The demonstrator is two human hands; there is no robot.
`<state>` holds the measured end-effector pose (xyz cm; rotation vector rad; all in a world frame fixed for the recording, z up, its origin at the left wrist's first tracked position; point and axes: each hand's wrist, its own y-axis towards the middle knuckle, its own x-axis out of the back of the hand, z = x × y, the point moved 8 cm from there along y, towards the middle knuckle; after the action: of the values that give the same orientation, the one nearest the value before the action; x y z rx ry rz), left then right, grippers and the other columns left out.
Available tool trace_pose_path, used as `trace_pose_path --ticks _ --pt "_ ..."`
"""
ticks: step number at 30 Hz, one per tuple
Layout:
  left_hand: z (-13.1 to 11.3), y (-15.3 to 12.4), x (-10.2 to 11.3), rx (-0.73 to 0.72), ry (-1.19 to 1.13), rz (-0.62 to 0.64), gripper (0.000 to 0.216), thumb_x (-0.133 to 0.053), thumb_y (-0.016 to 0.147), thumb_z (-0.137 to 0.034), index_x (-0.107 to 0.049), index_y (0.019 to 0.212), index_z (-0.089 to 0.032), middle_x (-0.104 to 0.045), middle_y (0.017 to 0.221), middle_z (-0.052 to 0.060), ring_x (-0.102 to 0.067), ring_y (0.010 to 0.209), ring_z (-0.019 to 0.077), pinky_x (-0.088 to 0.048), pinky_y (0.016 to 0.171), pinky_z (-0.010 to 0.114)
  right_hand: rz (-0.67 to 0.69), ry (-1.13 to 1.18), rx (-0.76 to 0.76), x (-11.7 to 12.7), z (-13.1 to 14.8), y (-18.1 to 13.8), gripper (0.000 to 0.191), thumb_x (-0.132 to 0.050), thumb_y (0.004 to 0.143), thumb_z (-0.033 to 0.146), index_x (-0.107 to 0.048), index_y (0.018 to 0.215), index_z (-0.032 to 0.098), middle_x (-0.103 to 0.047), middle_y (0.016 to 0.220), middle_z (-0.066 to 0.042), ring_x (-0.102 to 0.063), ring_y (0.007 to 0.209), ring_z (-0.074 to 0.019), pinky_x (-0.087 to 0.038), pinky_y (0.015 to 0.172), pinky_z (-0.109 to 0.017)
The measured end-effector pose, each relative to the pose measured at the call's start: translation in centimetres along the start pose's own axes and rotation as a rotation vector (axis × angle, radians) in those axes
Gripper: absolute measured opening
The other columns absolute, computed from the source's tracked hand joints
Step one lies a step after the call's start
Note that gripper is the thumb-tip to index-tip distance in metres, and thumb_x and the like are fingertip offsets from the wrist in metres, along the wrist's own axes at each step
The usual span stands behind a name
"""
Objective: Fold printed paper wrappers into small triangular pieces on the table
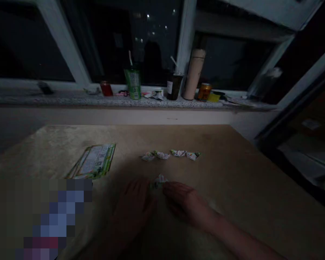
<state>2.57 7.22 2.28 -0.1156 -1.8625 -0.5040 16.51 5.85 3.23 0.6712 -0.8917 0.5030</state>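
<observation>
Both my hands rest on a tan table (pixel 233 173) in dim light. Between their fingertips sits a small folded paper piece (pixel 160 180), white with green print. My left hand (pixel 134 207) touches it from the left, fingers together. My right hand (pixel 184 202) pinches its right side. Beyond them, several similar folded paper pieces (pixel 170 155) lie in a row. A stack of green-and-white printed sheets (pixel 93 161) lies to the left.
A stone windowsill (pixel 70 98) runs behind the table, holding a green cup with a straw (pixel 133 83), a dark cup (pixel 173 86), a tall beige flask (pixel 194 74), a red jar (pixel 106 88) and an orange can (pixel 204 91). Dark windows stand above.
</observation>
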Motion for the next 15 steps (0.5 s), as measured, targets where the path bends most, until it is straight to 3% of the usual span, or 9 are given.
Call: trace_pose_path --ticks 6,11,15 --pt "2.3 2.1 -1.1 0.166 -0.128 0.024 0.033 -0.055 0.085 -0.032 -0.053 0.114 -0.019 -0.062 0.107 0.006 -0.056 0.101 0.0243 -0.040 0.090 0.041 -0.011 0.040 0.026 0.2 0.0 0.0 0.039 -0.049 0.086 0.017 -0.054 0.124 0.019 -0.057 0.127 -0.007 -0.051 0.118 -0.0188 -0.038 0.104 -0.035" --pt "1.7 2.4 -0.9 0.111 -0.090 0.005 0.028 -0.057 0.083 -0.032 -0.058 0.110 -0.024 -0.055 0.117 0.006 -0.051 0.109 0.0263 -0.037 0.091 0.044 0.006 0.144 0.004 0.4 -0.3 0.1 0.036 -0.050 0.086 0.016 -0.055 0.121 0.021 -0.057 0.127 -0.006 -0.049 0.120 -0.0184 -0.037 0.104 -0.035" --pt "1.4 2.3 -0.7 0.082 -0.120 0.012 0.026 -0.056 0.083 -0.029 -0.059 0.109 -0.025 -0.054 0.118 0.005 -0.050 0.110 0.0256 -0.037 0.092 0.044 -0.169 0.275 -0.118 1.6 -2.5 0.0 0.025 -0.049 0.087 0.012 -0.062 0.105 0.023 -0.061 0.116 -0.005 -0.052 0.113 -0.0168 -0.043 0.095 -0.032"
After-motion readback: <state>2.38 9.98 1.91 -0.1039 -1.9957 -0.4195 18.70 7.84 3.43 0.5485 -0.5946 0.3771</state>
